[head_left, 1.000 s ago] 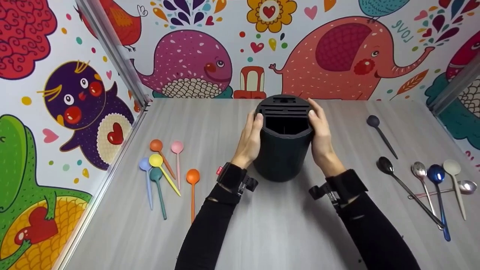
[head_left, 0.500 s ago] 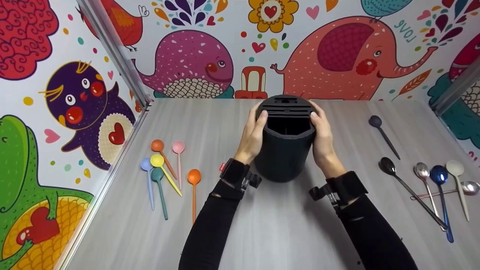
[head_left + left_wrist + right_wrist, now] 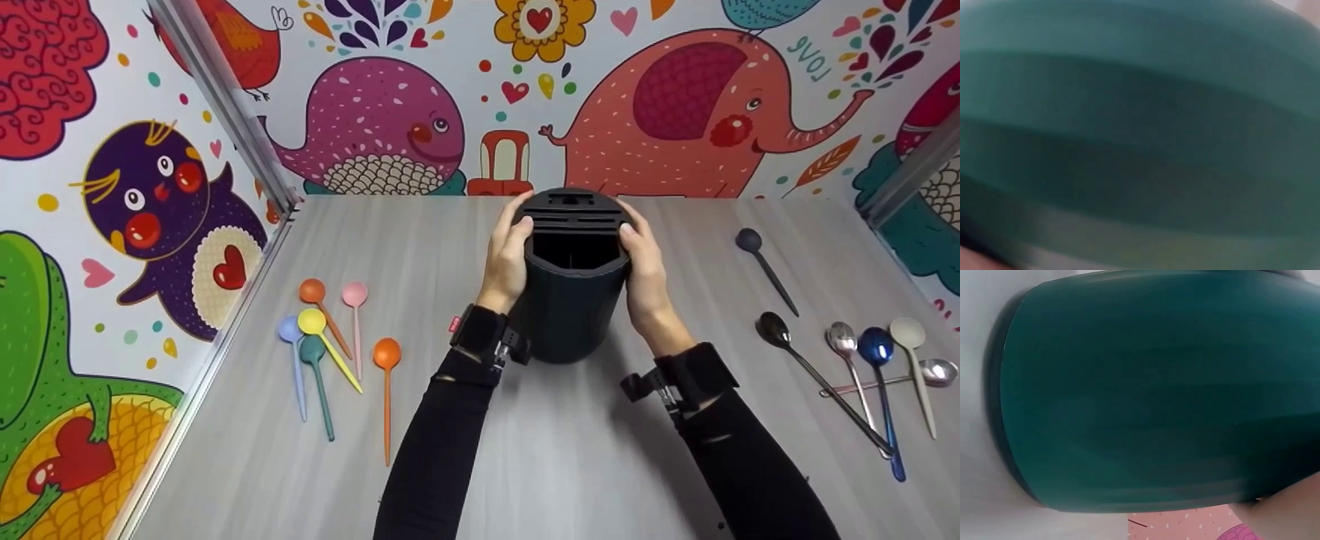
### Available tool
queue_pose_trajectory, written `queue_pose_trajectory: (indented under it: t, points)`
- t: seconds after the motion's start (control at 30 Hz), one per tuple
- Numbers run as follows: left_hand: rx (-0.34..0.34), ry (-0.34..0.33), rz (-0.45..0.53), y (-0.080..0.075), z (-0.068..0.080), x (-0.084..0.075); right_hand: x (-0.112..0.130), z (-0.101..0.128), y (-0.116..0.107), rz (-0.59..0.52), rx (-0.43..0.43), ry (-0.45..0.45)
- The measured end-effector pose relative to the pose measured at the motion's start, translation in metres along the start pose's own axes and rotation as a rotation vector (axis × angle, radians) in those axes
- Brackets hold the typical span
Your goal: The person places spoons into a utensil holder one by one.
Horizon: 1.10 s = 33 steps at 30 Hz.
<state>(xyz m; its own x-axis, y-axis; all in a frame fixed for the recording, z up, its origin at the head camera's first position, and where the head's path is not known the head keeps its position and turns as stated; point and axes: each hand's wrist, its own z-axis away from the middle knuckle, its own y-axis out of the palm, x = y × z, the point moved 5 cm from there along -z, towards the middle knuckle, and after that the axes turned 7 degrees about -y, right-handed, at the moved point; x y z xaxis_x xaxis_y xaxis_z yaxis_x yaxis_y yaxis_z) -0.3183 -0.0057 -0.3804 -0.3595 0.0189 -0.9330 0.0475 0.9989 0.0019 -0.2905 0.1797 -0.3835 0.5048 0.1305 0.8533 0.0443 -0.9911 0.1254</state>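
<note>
Where cartoon-animal walls point(image 3: 390, 112) meet the grey worktop's point(image 3: 555, 450) far edge, a dark ribbed holder point(image 3: 574, 300) with slotted top stands upright, left hand point(image 3: 506, 262) and right hand point(image 3: 645, 277) curled around it

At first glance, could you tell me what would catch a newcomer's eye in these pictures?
The dark ribbed holder at the table's middle, gripped by the left hand and right hand on either side. Pastel spoons lie fanned to its left; dark and metallic spoons lie to its right.
</note>
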Motion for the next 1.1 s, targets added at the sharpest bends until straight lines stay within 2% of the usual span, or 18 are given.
queue_pose_trajectory:
  t: [0.27, 0.33, 0.43, 0.67, 0.93, 1.1]
  points:
    - [-0.026, 0.025, 0.005, -0.004, 0.000, 0.002, 0.003, -0.001, -0.008, 0.060, 0.050, 0.042]
    - [-0.029, 0.025, 0.000, -0.005, 0.000, 0.002, 0.004, 0.000, -0.015, 0.115, 0.069, 0.065]
    - [-0.033, 0.024, -0.013, -0.007, 0.000, 0.002, 0.005, 0.000, -0.031, 0.252, 0.110, 0.114]
    - [-0.043, 0.010, -0.059, -0.009, 0.000, 0.000, 0.008, -0.001, -0.081, 0.673, 0.210, 0.226]
    - [-0.034, 0.009, -0.053, -0.006, 0.001, 0.001, -0.009, 0.014, -0.153, 1.080, 0.460, 0.467]
    - [-0.017, 0.020, -0.054, -0.001, 0.001, 0.000, -0.011, 0.034, -0.199, 1.237, 0.586, 0.572]
